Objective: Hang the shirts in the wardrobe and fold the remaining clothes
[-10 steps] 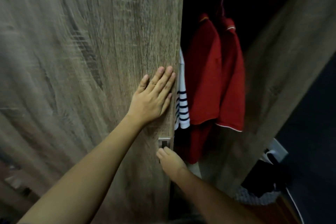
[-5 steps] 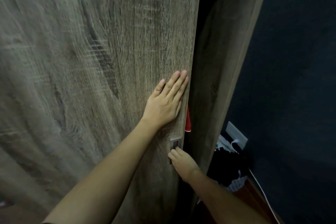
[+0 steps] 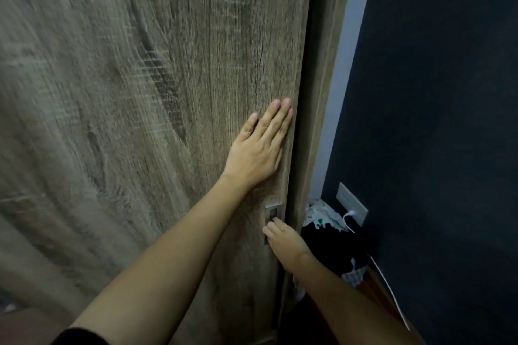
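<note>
A wood-grain sliding wardrobe door (image 3: 157,109) fills most of the head view and sits closed against the wardrobe's right frame (image 3: 322,92). My left hand (image 3: 259,148) lies flat on the door near its right edge, fingers straight. Below it, my right hand (image 3: 283,238) has its fingertips curled into the small metal recessed handle (image 3: 273,211). The shirts inside the wardrobe are hidden behind the door.
A dark blue wall (image 3: 434,120) stands to the right, with a wall socket (image 3: 351,203) and a white cable (image 3: 386,283) plugged in. A pile of black and white clothes (image 3: 328,230) lies low in the corner beside the wardrobe.
The door has slid right and closed the gap. The red shirts and the striped garment, visible a second ago, are now hidden. Both hands travelled right with the door.
</note>
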